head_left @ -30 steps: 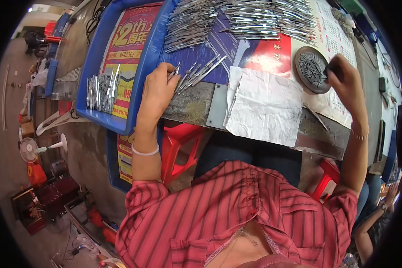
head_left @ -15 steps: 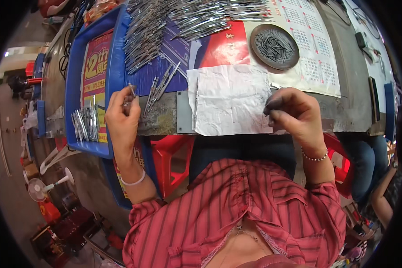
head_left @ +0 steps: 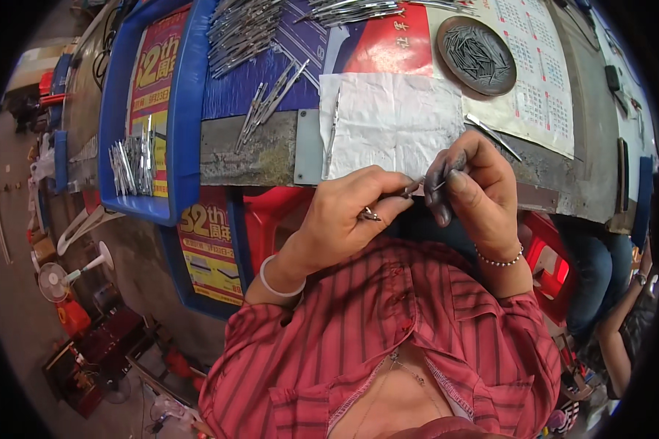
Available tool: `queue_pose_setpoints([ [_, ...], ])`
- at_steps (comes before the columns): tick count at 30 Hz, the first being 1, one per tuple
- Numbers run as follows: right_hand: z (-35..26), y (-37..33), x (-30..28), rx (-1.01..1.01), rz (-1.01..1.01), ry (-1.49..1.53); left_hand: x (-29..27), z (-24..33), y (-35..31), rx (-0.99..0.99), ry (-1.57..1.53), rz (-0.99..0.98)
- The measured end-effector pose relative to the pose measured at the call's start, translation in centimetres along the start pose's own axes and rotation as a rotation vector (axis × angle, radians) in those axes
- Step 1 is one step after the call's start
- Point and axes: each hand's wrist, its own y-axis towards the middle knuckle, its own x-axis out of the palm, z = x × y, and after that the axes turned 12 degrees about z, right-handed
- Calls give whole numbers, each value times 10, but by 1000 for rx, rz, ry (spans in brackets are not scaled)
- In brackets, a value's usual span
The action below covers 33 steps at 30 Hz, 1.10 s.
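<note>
My left hand [head_left: 359, 208] is closed around a slender metal tool [head_left: 370, 214], whose butt end shows below the fingers; most of it is hidden. Close beside it, my right hand [head_left: 479, 183], fingertips stained dark grey, pinches a small thin grey pin [head_left: 439, 186]. Both hands meet just in front of the table edge, over a crumpled white sheet's [head_left: 395, 117] near side. One slim metal tool [head_left: 334, 128] lies along that sheet's left side, and another silvery tool [head_left: 494, 137] lies right of it. Beyond sits a round brown dish [head_left: 512, 74] of short grey pins [head_left: 478, 51].
At the left stands a blue tray [head_left: 187, 110] with a bundle of slim metal tools [head_left: 133, 164]. Large heaps of similar tools [head_left: 245, 33] cover the far table. A few lie loose [head_left: 271, 102] near the edge. Red stools [head_left: 271, 212] stand below; another person's legs [head_left: 600, 263] are at right.
My left hand has come right, from beside the blue tray to my right hand. My right hand has uncovered the tool right of the sheet. The view has shifted a little.
</note>
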Motion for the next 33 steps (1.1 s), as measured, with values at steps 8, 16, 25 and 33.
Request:
queue_pose_setpoints([
  [8, 2, 0, 0, 57, 30, -42, 1, -1, -3, 137, 64, 23],
  [16, 3, -2, 2, 66, 37, -102, 2, -5, -7, 195, 97, 57],
  [25, 2, -10, 6, 46, 69, -267, 4, -11, -17, 394, 376, 104],
  [33, 8, -21, 10, 41, 120, -213, 5, -4, -30, 423, 474, 108],
])
